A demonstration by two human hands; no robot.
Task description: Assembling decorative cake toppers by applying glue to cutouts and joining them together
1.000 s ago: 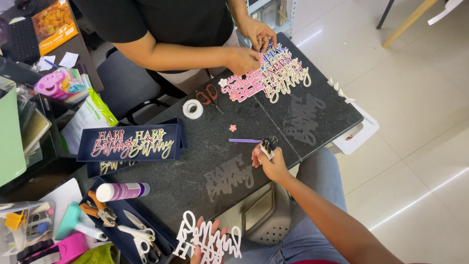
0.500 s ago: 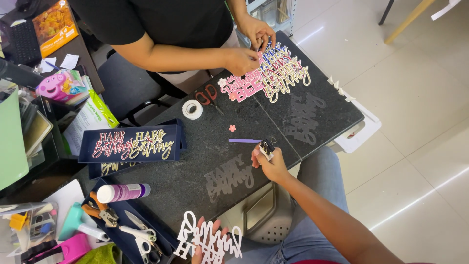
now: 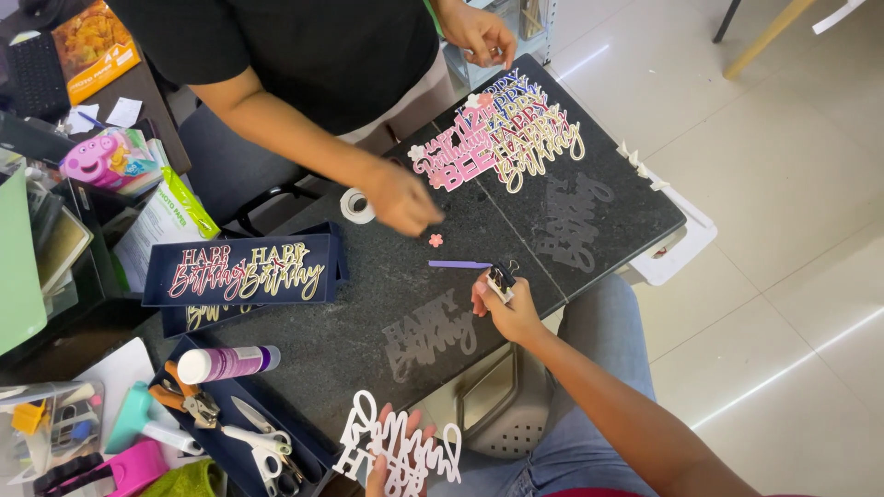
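Broadly, the scene is a dark speckled table (image 3: 368, 304) set up for paper craft, with a co-worker in a black top leaning in from the far side. On the far slab lies a pile of coloured lettering cutouts (image 3: 502, 138), and to the left a navy box (image 3: 239, 271) shows two more layered pieces. The co-worker's hand (image 3: 405, 198) hovers, fingers pinched, just above a tiny pink paper flower (image 3: 436, 240).

The person's left hand (image 3: 379, 469) is at the near table edge, gripping a white lettering cutout (image 3: 405, 451) from beneath, fingertips curled over its lower part. Their right hand (image 3: 511, 311) is clenched around a small black-and-white clip (image 3: 502, 281), held at the table edge just beside a thin purple strip (image 3: 459, 264) that lies flat on the stone.

Judging by this, the work is at a piecing-together stage – parts held and sorted, nothing yet joined in the person's hands. The white cutout looks thin and floppy, so any handling calls for support under its loops and a light touch with the clip.

A purple-labelled glue bottle (image 3: 230, 362) and a roll of tape (image 3: 357, 204) sit within reach.
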